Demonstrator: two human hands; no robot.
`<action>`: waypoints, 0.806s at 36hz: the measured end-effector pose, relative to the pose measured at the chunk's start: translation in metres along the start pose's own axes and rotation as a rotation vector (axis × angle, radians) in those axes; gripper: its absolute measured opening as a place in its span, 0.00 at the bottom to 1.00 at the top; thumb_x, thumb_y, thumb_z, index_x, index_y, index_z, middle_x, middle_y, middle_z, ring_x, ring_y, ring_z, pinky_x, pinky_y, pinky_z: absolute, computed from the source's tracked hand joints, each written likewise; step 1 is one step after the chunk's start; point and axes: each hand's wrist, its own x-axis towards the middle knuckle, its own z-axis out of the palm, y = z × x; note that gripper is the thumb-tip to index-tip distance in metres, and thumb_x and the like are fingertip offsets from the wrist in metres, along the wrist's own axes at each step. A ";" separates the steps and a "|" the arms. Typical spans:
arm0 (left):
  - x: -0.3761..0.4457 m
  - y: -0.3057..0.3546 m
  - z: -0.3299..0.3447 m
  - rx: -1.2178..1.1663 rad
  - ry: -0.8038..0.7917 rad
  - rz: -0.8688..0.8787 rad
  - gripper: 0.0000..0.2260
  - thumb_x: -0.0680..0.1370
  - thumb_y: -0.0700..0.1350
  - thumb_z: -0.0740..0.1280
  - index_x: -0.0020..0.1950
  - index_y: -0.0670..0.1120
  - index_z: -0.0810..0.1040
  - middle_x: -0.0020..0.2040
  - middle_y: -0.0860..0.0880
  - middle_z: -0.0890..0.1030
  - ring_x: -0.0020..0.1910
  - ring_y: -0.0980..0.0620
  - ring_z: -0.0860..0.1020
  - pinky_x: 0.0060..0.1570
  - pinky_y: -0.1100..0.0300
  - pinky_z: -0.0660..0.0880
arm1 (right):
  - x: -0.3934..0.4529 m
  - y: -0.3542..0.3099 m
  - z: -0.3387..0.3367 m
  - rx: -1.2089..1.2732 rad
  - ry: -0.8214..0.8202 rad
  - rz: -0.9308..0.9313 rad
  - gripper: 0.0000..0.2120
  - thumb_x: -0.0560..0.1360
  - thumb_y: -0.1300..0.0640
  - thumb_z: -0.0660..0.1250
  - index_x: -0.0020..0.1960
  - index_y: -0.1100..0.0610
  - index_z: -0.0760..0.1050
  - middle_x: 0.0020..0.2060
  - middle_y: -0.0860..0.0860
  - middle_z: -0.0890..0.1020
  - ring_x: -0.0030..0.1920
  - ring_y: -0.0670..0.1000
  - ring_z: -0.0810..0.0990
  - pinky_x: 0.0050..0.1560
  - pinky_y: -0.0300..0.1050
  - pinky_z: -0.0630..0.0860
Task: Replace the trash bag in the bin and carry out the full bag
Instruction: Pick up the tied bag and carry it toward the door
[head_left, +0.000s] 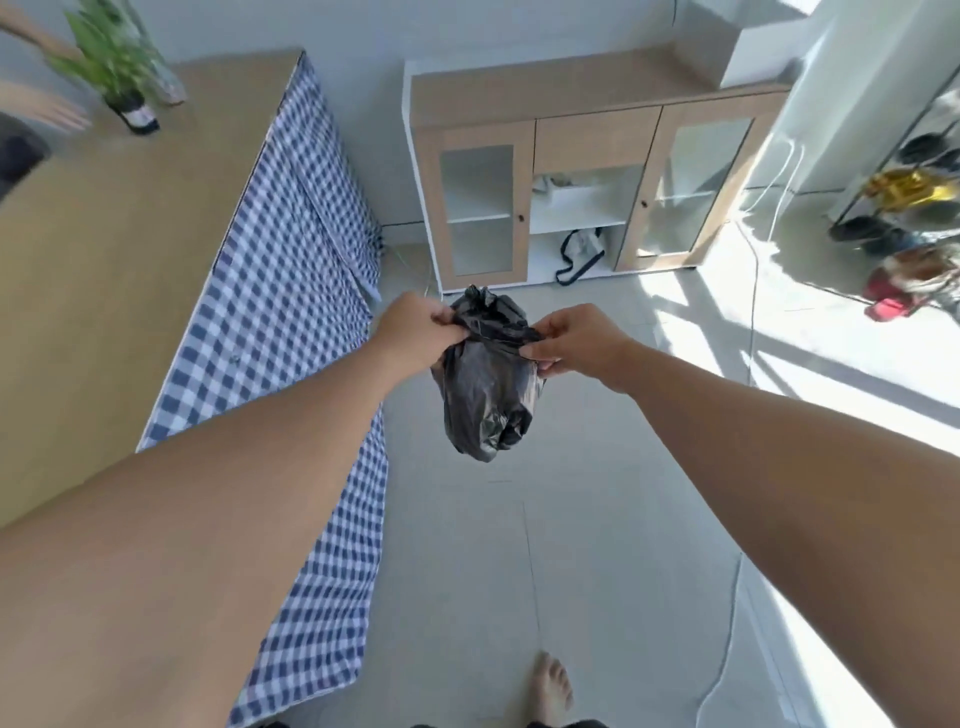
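While we stand on the pale tiled floor (597, 519), we hold the black trash bag (485, 395) in the air before us, between the checked cloth (291, 291) of the table and the wooden cabinet (592, 171). Our left hand (415, 327) and our right hand (576, 340) both pinch its gathered neck, fingers closed on the plastic, and the full part hangs below.
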 end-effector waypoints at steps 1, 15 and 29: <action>0.009 0.009 0.003 0.010 -0.001 0.010 0.07 0.76 0.43 0.72 0.48 0.40 0.85 0.46 0.36 0.85 0.46 0.38 0.85 0.50 0.43 0.82 | 0.004 -0.001 -0.010 -0.016 0.015 0.001 0.09 0.69 0.67 0.75 0.49 0.66 0.80 0.34 0.58 0.80 0.33 0.53 0.80 0.39 0.43 0.84; 0.199 0.165 0.125 0.086 -0.331 0.332 0.09 0.75 0.46 0.73 0.47 0.41 0.85 0.45 0.40 0.85 0.41 0.44 0.82 0.52 0.44 0.82 | 0.057 0.037 -0.202 0.041 0.430 0.149 0.07 0.73 0.66 0.72 0.48 0.69 0.78 0.36 0.60 0.80 0.35 0.56 0.80 0.50 0.55 0.82; 0.268 0.354 0.321 0.147 -0.740 0.628 0.08 0.76 0.48 0.71 0.43 0.44 0.81 0.41 0.47 0.80 0.40 0.50 0.75 0.40 0.58 0.71 | 0.008 0.117 -0.375 0.073 0.888 0.380 0.07 0.79 0.60 0.63 0.48 0.62 0.77 0.36 0.58 0.82 0.33 0.56 0.83 0.27 0.44 0.79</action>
